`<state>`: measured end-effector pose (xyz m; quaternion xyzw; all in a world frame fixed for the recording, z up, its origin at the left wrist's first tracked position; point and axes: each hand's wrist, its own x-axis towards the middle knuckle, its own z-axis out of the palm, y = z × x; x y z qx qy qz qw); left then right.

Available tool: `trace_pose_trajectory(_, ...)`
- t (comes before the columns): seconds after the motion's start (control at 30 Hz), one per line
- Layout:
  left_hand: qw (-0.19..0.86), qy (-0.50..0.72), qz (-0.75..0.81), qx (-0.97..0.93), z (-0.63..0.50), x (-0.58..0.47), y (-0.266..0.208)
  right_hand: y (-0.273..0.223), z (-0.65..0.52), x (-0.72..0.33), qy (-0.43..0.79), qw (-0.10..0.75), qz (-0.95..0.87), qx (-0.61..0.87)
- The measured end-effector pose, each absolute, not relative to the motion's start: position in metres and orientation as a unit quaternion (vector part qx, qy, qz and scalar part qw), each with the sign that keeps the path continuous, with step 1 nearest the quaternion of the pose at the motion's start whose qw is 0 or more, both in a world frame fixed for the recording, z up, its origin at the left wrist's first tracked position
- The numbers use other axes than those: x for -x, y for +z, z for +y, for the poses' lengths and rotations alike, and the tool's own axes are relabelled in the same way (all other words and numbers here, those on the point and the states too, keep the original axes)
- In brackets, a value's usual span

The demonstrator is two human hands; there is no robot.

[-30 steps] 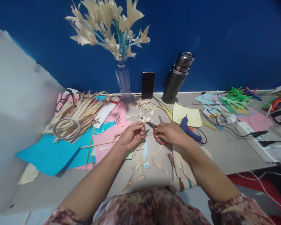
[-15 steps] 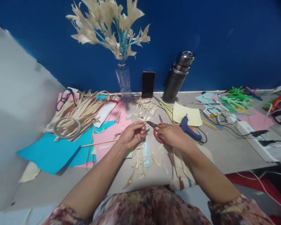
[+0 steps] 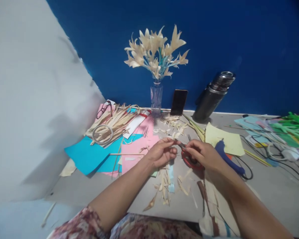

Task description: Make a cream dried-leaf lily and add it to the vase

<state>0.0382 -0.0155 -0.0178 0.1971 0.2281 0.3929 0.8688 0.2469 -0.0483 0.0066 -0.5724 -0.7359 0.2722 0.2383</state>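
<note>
My left hand (image 3: 163,153) is closed in a pinch, with the thumb and forefinger on a small dark tip of something that is mostly hidden. Close beside it, my right hand (image 3: 201,154) curls over red-handled pliers (image 3: 186,161), whose dark jaws point toward the left fingertips. Just behind the hands lie pale husk petals (image 3: 176,133). Husk scraps (image 3: 164,186) are scattered on the table in front. A narrow pale blue strip (image 3: 171,179) lies among them.
A clear bottle (image 3: 156,99) holds husk flowers (image 3: 156,49). A phone (image 3: 179,102) and a dark flask (image 3: 213,98) stand at the blue wall. Right of my hand lies a blue glue gun (image 3: 228,157). Left are a tape ring (image 3: 102,134), husk strips (image 3: 119,118) and blue paper (image 3: 86,154).
My view has turned left, so the table things appear further right. The right fingers have come closer to the left fingertips, over the pliers. The left hand keeps its pinch.
</note>
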Motion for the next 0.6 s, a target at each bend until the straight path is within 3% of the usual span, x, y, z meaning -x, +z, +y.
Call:
trace_pose_trajectory(0.3,0.878,0.398,0.176,-0.199,-0.019,-0.043,-0.029,-0.003,-0.053,-0.231,0.275,0.332,-0.712,0.554)
trace_pose_trajectory(0.6,0.874,0.396,0.181,-0.215,-0.017,-0.041,-0.03,-0.002,-0.05,-0.231,0.325,0.33,-0.7,0.544)
